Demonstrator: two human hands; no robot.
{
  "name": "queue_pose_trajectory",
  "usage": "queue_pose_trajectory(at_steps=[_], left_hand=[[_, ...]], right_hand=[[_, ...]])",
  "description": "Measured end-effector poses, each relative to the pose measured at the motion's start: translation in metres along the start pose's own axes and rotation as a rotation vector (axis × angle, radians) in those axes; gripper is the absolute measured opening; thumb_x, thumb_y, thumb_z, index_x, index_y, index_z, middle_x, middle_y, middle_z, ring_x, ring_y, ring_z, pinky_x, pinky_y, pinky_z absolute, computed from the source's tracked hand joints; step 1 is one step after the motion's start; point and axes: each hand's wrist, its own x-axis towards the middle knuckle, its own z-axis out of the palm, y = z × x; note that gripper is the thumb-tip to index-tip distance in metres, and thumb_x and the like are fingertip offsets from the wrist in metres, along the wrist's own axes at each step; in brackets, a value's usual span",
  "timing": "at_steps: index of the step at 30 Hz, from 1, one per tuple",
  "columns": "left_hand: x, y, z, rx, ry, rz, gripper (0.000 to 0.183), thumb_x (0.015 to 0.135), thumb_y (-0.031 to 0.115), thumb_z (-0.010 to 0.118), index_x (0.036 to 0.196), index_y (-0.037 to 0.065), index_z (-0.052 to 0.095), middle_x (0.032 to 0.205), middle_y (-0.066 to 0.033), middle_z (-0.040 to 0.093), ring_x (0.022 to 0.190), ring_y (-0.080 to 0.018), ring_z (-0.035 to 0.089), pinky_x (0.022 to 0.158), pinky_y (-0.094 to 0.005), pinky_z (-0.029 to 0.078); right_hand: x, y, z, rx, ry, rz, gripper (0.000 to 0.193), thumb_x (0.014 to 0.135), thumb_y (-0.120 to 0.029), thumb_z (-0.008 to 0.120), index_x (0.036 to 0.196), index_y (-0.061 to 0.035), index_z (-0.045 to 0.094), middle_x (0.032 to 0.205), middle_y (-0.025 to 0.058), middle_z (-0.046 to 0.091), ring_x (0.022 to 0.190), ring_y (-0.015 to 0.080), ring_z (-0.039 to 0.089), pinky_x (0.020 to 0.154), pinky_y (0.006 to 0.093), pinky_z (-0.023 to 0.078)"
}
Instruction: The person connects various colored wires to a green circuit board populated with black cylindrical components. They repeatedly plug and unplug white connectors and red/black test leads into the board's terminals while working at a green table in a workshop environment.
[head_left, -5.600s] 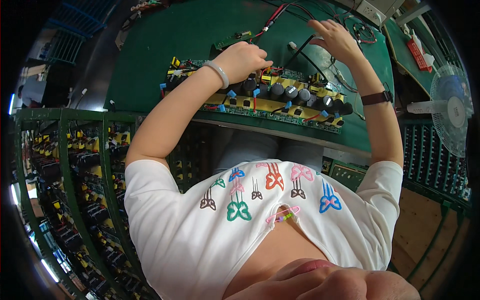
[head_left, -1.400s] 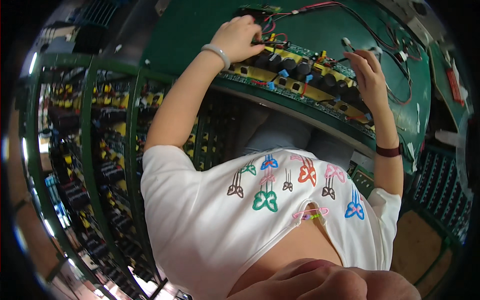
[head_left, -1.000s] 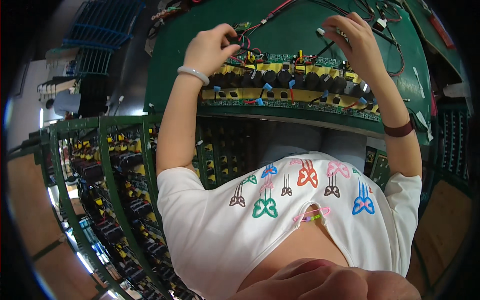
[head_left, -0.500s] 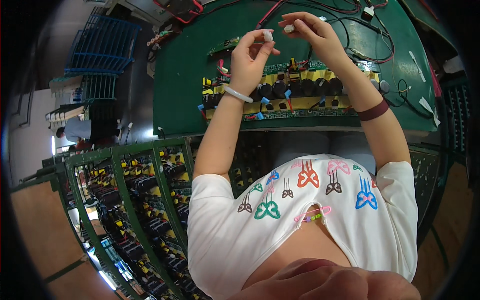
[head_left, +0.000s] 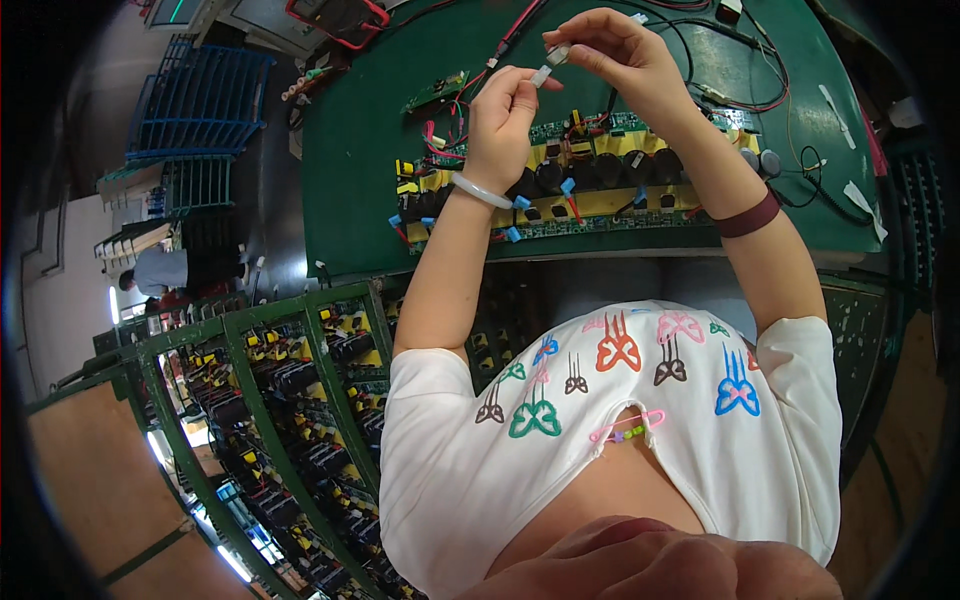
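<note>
Above the far side of a long circuit board (head_left: pixel 590 205), both my hands pinch small white plug connectors. My left hand (head_left: pixel 502 125) is closed on one white connector (head_left: pixel 541 76), held between thumb and fingertips. Another white connector (head_left: pixel 559 54) sits in the closed fingertips of my right hand (head_left: pixel 630 65). The two connectors point at each other with a small gap between them. The board below carries black cylindrical capacitors, yellow parts and blue-ended leads. A smaller green board (head_left: pixel 436 93) with red and pink wires lies left of my left hand.
Black and red cables (head_left: pixel 765 75) run over the green table (head_left: pixel 360 140) at the far right. A red-framed meter (head_left: pixel 340 18) sits at the far left. A green metal rack (head_left: pixel 235 350) packed with boards stands at my left. A person (head_left: pixel 165 270) is in the left background.
My hands have come closer together, bringing the two connectors nearer to each other. My right hand has shifted slightly left and away from me.
</note>
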Motion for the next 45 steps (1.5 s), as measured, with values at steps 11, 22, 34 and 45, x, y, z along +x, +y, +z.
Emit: queue_pose_trajectory(at_steps=[11, 22, 34, 45], left_hand=[[0.003, 0.000, 0.000, 0.014, -0.033, 0.007, 0.025, 0.104, 0.016, 0.049, 0.088, 0.000, 0.061, 0.081, -0.0074, 0.058, 0.072, -0.0173, 0.052, 0.067, -0.0317, 0.041], [0.004, -0.004, 0.001, 0.042, -0.058, -0.047, 0.027, 0.104, 0.020, 0.048, 0.089, 0.001, 0.059, 0.075, -0.0081, 0.055, 0.069, -0.0178, 0.049, 0.062, -0.0335, 0.039], [0.009, -0.005, -0.007, 0.262, -0.160, 0.076, 0.024, 0.105, 0.021, 0.050, 0.109, 0.001, 0.062, 0.095, -0.0060, 0.059, 0.088, -0.0162, 0.056, 0.080, -0.0298, 0.045], [-0.130, -0.052, -0.130, 0.623, 0.395, -0.350, 0.041, 0.100, 0.026, 0.062, 0.132, 0.002, 0.058, 0.126, -0.0157, 0.057, 0.109, -0.0266, 0.057, 0.099, -0.0386, 0.045]], right_hand=[[0.002, 0.020, -0.011, -0.184, -0.110, -0.204, 0.018, 0.099, -0.003, 0.060, 0.116, -0.0016, 0.064, 0.115, 0.0085, 0.071, 0.114, 0.0191, 0.067, 0.103, 0.0322, 0.051], [-0.003, 0.017, -0.006, -0.149, -0.107, -0.148, 0.017, 0.097, 0.000, 0.062, 0.114, 0.0008, 0.063, 0.114, 0.0094, 0.071, 0.112, 0.0178, 0.067, 0.102, 0.0314, 0.053], [-0.007, 0.005, -0.003, -0.356, -0.052, -0.109, 0.029, 0.095, 0.002, 0.064, 0.123, -0.0025, 0.061, 0.121, 0.0109, 0.068, 0.109, 0.0192, 0.069, 0.096, 0.0318, 0.055], [-0.127, -0.055, -0.048, -1.373, -0.091, -0.166, 0.037, 0.086, -0.026, 0.074, 0.117, -0.0098, 0.062, 0.112, 0.0075, 0.061, 0.112, 0.0296, 0.056, 0.095, 0.0429, 0.046]])
